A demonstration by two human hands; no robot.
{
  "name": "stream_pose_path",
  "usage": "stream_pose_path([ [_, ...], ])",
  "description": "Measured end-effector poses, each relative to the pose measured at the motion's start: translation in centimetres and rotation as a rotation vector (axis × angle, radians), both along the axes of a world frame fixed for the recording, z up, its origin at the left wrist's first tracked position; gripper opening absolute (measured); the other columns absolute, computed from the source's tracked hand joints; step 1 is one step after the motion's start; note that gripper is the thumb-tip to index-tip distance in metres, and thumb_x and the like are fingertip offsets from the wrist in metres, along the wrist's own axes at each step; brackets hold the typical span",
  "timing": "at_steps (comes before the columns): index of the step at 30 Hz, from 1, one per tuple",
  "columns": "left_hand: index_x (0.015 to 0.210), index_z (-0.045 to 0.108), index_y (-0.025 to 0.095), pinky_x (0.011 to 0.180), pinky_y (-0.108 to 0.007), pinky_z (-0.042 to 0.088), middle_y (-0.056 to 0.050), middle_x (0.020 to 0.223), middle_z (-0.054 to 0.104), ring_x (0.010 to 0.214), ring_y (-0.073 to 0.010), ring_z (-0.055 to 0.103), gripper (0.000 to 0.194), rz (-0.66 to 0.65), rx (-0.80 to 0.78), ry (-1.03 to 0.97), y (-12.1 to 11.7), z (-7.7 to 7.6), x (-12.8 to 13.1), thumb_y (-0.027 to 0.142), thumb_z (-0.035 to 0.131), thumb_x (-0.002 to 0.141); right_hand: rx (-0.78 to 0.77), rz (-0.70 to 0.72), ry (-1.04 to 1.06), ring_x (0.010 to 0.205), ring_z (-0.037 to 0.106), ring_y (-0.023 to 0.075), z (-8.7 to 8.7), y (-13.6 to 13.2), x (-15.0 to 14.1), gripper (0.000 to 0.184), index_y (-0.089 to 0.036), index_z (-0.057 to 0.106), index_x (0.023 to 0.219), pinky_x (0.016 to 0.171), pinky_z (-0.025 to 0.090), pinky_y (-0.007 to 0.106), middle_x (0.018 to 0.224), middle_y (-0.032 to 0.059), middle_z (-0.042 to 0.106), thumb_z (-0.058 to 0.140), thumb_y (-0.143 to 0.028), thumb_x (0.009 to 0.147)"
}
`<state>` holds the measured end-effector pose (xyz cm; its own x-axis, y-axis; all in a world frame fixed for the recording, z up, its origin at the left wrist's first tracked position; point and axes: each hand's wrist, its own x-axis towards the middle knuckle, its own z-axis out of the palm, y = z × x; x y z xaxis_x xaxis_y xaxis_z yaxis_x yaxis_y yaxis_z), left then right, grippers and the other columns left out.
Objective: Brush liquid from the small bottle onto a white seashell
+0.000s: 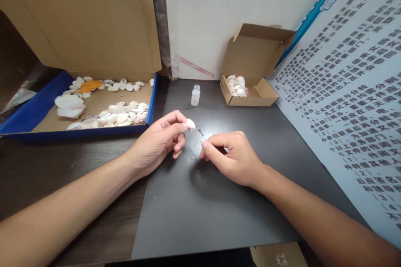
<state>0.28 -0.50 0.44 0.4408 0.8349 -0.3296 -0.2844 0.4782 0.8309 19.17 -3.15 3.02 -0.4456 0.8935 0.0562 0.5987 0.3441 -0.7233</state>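
Observation:
My left hand (pixel 164 137) pinches a small white seashell (pixel 191 124) between thumb and fingertips, above the dark mat. Close by on the right, my right hand (pixel 230 152) is closed on a thin small brush (pixel 201 132) whose dark, narrow tip points toward the shell. A small gap separates tip and shell. Most of the brush's handle is hidden in my fingers. Beyond both hands stands a small uncapped bottle (pixel 195 96), upright, with whitish contents.
At left, an open blue-edged box (pixel 46 119) holds many white shells and an orange one (pixel 89 86). A small cardboard box (pixel 250 101) with shells stands at the back right. Tiny white crumbs lie on the mat (pixel 188 217). A printed panel (pixel 351 104) rises on the right.

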Motion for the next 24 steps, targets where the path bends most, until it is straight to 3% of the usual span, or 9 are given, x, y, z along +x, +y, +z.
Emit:
stream_pose_path([
  [7, 0.080, 0.051, 0.019, 0.041, -0.014, 0.037, 0.007, 0.053, 0.044, 0.045, -0.0048, 0.043, 0.023, -0.028, -0.023, -0.028, -0.09, -0.28, -0.06, 0.033, 0.069, 0.080, 0.005, 0.129, 0.055, 0.054, 0.048, 0.0106, 0.09, -0.10, -0.10, 0.028, -0.014, 0.067, 0.069, 0.056, 0.034, 0.025, 0.062, -0.0003, 0.061, 0.051, -0.016, 0.092],
  [16, 0.080, 0.053, 0.020, 0.042, -0.014, 0.037, 0.006, 0.054, 0.045, 0.046, -0.0047, 0.042, 0.020, -0.045, -0.019, -0.017, -0.04, -0.31, -0.14, 0.033, 0.069, 0.081, 0.003, 0.040, 0.014, 0.053, 0.050, 0.0110, -0.01, -0.04, -0.15, 0.029, -0.016, 0.067, 0.068, 0.052, 0.031, 0.025, 0.063, 0.0001, 0.063, 0.051, -0.017, 0.092],
  [24, 0.078, 0.055, 0.019, 0.042, -0.013, 0.034, 0.006, 0.053, 0.043, 0.046, -0.0041, 0.039, 0.016, -0.014, -0.012, -0.020, -0.08, -0.06, -0.12, 0.029, 0.067, 0.081, 0.021, -0.058, 0.011, 0.048, 0.046, 0.0112, 0.12, -0.04, -0.12, 0.031, -0.016, 0.062, 0.059, 0.049, 0.029, 0.026, 0.053, -0.0015, 0.056, 0.051, -0.017, 0.088],
])
